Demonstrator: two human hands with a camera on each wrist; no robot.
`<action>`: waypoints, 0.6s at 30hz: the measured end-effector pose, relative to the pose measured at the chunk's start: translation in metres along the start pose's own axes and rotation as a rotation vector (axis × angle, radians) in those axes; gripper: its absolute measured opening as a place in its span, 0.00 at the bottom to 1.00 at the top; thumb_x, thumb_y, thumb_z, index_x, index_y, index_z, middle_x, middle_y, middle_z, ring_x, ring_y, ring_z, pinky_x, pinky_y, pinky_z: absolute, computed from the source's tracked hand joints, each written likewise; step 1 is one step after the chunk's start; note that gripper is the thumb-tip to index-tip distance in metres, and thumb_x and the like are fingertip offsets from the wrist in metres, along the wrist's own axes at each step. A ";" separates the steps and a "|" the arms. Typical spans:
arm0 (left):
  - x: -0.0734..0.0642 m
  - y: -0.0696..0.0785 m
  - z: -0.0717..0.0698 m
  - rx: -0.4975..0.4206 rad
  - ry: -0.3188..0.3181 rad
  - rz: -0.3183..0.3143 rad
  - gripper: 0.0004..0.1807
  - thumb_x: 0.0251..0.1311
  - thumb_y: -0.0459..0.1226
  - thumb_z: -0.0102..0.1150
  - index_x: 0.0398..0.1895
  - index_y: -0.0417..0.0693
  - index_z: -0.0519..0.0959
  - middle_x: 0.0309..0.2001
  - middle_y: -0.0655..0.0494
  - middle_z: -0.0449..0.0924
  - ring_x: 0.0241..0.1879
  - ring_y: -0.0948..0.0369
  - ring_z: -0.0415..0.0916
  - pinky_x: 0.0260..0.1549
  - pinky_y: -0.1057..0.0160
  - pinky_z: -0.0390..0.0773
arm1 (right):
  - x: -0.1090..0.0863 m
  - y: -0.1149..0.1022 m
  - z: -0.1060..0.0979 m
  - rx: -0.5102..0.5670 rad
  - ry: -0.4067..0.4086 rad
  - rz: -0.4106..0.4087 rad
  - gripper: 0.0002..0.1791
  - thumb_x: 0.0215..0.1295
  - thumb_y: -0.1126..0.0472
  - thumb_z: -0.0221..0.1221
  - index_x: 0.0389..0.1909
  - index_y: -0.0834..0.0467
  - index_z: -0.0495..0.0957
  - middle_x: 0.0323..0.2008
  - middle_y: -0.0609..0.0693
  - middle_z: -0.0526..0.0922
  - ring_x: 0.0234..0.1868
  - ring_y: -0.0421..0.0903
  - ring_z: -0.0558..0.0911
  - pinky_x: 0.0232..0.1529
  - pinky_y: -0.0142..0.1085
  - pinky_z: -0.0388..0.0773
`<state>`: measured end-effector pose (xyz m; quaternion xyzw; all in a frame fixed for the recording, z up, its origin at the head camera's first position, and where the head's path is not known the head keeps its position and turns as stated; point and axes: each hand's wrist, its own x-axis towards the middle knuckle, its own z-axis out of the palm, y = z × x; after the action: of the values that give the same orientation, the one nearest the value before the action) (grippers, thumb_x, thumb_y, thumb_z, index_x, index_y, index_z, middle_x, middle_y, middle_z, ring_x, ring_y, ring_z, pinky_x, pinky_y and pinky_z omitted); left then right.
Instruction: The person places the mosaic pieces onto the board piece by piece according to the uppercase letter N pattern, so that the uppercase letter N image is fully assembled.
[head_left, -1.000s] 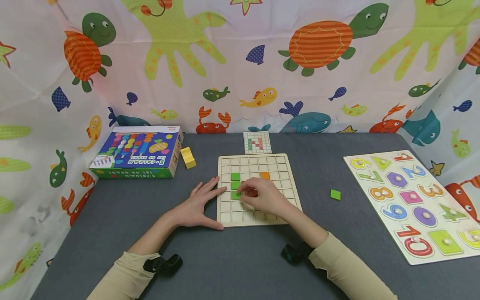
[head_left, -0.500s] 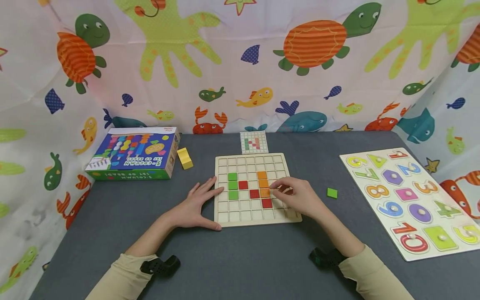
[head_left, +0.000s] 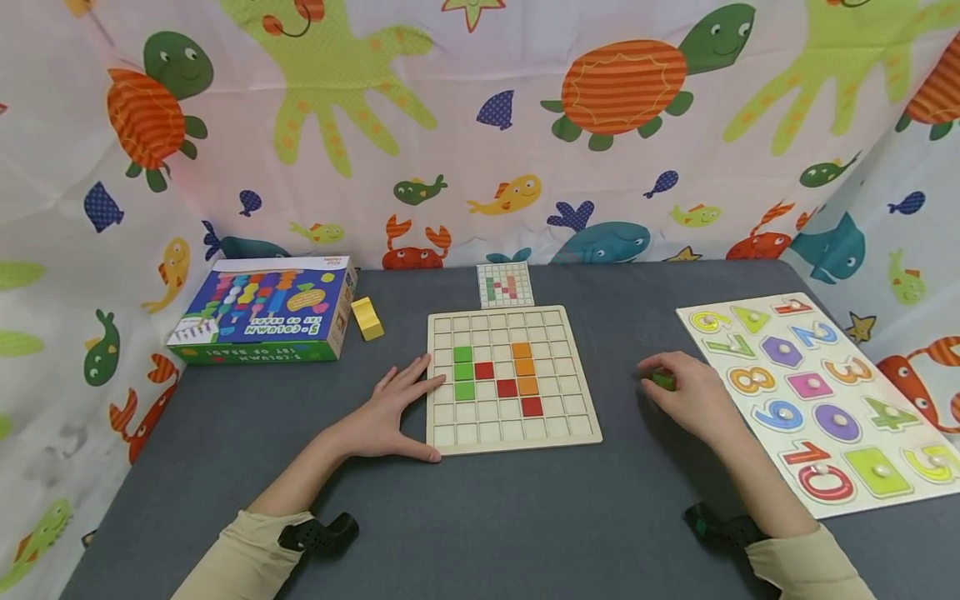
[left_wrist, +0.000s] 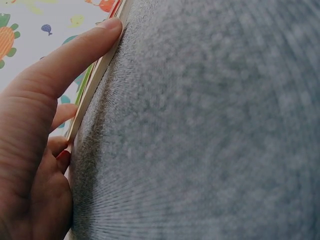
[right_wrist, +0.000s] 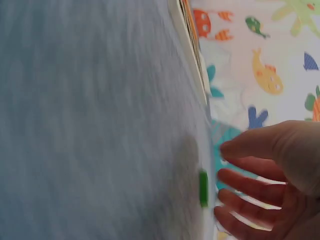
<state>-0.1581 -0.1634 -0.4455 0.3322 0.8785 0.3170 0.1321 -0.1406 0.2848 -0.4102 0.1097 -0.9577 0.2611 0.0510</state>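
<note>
My left hand has its fingers spread against the left edge of a wooden grid board, thumb at the near corner. Set in the board are a column of three green tiles, three red tiles on a diagonal and three orange tiles in a column. To the board's right, my right hand hovers over a loose green tile, partly hidden by the fingers. In the right wrist view this tile lies on the table, a small gap from the loosely bent fingers.
A small pattern card lies behind the board. At the back left stand a bead-set box and yellow blocks. A number-and-shape puzzle board lies on the right, close to the right forearm. A printed cloth hangs behind the table.
My right hand has moved right from the board's middle, past the orange column, to the loose green tile. More red and orange tiles are now visible. The left hand stays at the board's edge.
</note>
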 end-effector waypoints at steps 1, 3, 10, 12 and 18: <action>0.000 0.000 0.000 -0.001 0.000 0.000 0.58 0.44 0.61 0.72 0.77 0.53 0.54 0.78 0.50 0.34 0.76 0.52 0.31 0.69 0.41 0.30 | -0.001 0.003 -0.003 -0.013 -0.010 0.011 0.14 0.59 0.65 0.65 0.47 0.63 0.81 0.44 0.63 0.81 0.38 0.55 0.78 0.39 0.51 0.74; 0.000 0.000 0.001 -0.003 0.000 0.002 0.58 0.44 0.61 0.72 0.77 0.53 0.54 0.78 0.50 0.34 0.76 0.52 0.31 0.69 0.42 0.30 | -0.002 0.006 -0.006 -0.031 -0.033 0.018 0.16 0.58 0.65 0.66 0.47 0.64 0.81 0.43 0.63 0.80 0.37 0.55 0.77 0.38 0.49 0.73; 0.000 -0.001 0.002 0.000 0.004 0.012 0.59 0.44 0.62 0.72 0.77 0.52 0.55 0.78 0.50 0.34 0.76 0.53 0.30 0.69 0.42 0.30 | -0.001 0.009 -0.003 0.017 -0.061 -0.031 0.16 0.57 0.69 0.66 0.47 0.65 0.81 0.42 0.61 0.81 0.39 0.53 0.80 0.41 0.50 0.78; 0.000 -0.001 0.001 0.002 0.002 0.005 0.59 0.44 0.62 0.71 0.77 0.53 0.54 0.79 0.50 0.34 0.76 0.55 0.30 0.69 0.42 0.30 | 0.000 0.009 0.000 0.055 -0.070 -0.044 0.16 0.57 0.70 0.66 0.48 0.65 0.81 0.44 0.61 0.82 0.41 0.54 0.82 0.43 0.51 0.79; 0.000 -0.002 0.001 -0.001 -0.005 -0.009 0.58 0.44 0.63 0.71 0.77 0.54 0.54 0.79 0.52 0.33 0.76 0.55 0.29 0.69 0.43 0.29 | 0.001 0.006 0.005 0.078 -0.071 -0.047 0.17 0.58 0.69 0.66 0.49 0.63 0.81 0.44 0.59 0.82 0.43 0.53 0.82 0.44 0.50 0.80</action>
<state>-0.1589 -0.1638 -0.4482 0.3290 0.8795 0.3159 0.1357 -0.1432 0.2873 -0.4178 0.1432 -0.9451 0.2930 0.0189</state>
